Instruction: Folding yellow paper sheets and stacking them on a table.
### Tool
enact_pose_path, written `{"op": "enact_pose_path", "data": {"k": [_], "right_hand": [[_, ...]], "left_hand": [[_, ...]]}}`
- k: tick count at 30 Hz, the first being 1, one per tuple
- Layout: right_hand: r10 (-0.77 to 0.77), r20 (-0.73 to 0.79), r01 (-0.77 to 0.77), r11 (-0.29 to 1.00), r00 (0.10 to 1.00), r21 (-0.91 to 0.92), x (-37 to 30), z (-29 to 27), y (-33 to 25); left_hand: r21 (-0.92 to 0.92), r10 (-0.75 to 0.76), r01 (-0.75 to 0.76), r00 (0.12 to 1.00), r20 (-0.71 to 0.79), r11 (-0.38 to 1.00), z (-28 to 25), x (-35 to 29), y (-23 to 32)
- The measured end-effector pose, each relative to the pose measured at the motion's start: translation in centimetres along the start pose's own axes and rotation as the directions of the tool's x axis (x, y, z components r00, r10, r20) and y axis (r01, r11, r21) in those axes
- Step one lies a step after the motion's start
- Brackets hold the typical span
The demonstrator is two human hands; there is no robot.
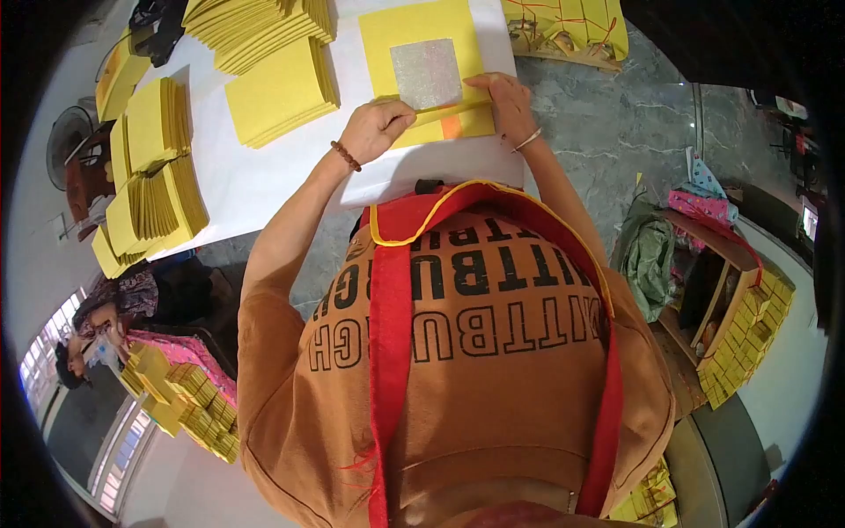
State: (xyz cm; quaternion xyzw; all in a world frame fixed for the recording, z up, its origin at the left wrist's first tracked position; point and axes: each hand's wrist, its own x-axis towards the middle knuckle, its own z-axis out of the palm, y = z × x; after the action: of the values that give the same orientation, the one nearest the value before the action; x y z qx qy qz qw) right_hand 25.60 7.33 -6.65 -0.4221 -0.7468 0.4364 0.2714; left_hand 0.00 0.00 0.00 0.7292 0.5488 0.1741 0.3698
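A yellow paper sheet [378,53] with a silver foil square [426,70] lies on the white-covered table before me. Its near part is bent up into a narrow raised fold, with an orange patch [451,126] showing beside it. My left hand [380,126] pinches the left end of this fold, fingers curled and a beaded bracelet at the wrist. At the right end, my right hand [510,104] grips the fold between thumb and fingers, its index finger reaching over the sheet near the foil. The thumb of that hand is partly hidden.
Stacks of folded yellow paper [280,92] stand to the left on the white table cover [255,180]. More yellow bundles [158,123] line the table's left edge. A yellow tray with red cords [563,31] sits beyond the right corner. Another person [106,330] is at far left.
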Motion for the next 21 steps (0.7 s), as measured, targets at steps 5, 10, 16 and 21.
{"op": "enact_pose_path", "data": {"k": [5, 10, 16, 21], "right_hand": [[-0.170, -0.001, 0.163, 0.947, 0.985, -0.278, -0.5, -0.2, -1.8], [-0.120, -0.066, 0.107, 0.980, 0.991, -0.169, -0.5, 0.1, -1.5], [-0.243, -0.093, 0.234, 0.968, 0.966, -0.094, 0.1, -1.1, -1.9], [-0.423, -0.068, 0.359, 0.834, 0.904, -0.418, -1.5, -2.4, -4.7]], "left_hand": [[-0.247, -0.171, 0.166, 0.985, -0.002, 0.955, -0.1, -0.2, -0.8], [-0.010, 0.104, -0.105, 0.991, -0.083, 0.994, -2.0, -0.5, 0.0], [0.358, 0.266, -0.167, 0.932, -0.248, 0.919, -1.4, 0.1, -1.5], [0.372, 0.351, -0.245, 0.902, -0.251, 0.895, -1.4, -2.3, 0.4]]}}
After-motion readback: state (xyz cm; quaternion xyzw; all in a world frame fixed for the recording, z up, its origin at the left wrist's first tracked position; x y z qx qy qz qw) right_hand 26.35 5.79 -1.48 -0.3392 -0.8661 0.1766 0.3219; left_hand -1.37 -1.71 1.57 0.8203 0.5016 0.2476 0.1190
